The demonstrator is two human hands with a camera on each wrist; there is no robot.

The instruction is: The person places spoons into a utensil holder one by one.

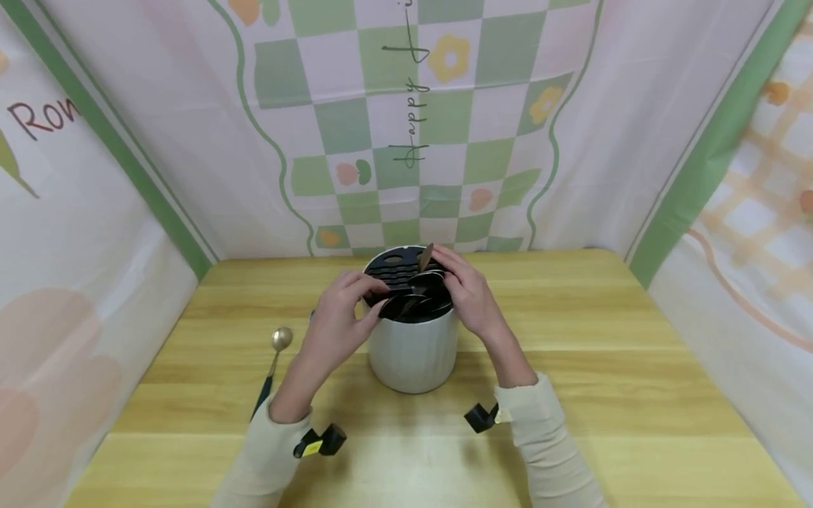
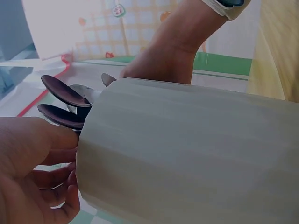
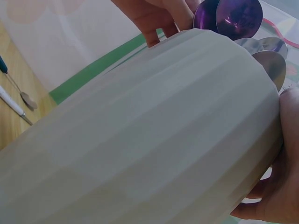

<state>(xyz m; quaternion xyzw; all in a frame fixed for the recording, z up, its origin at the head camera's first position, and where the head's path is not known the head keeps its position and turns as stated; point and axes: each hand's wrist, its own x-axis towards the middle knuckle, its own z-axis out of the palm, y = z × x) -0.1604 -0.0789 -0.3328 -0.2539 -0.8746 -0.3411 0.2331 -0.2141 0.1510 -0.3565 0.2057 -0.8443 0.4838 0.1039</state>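
Observation:
A white ribbed utensil holder [image 1: 413, 360] stands on the table with a black slotted insert [image 1: 395, 258] in its mouth. Several spoons poke out of it: dark purple ones [image 3: 239, 18] by the left hand, silvery ones [image 3: 273, 45] and a brownish one [image 1: 425, 258] towards the right. At the left rim my left hand [image 1: 339, 317] pinches the edge of a dark spoon [image 2: 60, 115]; its fingertips are partly hidden. My right hand [image 1: 473, 296] rests along the opposite rim, fingers fairly straight, thumb beside the spoons, one fingertip touching the brownish spoon.
On the wooden table [image 1: 571, 367], left of the holder, lies a spoon with a dark green handle [image 1: 274, 363]. A white-handled utensil [image 3: 14, 105] lies near it in the right wrist view. Printed cloth walls [image 1: 419, 141] stand behind and at both sides.

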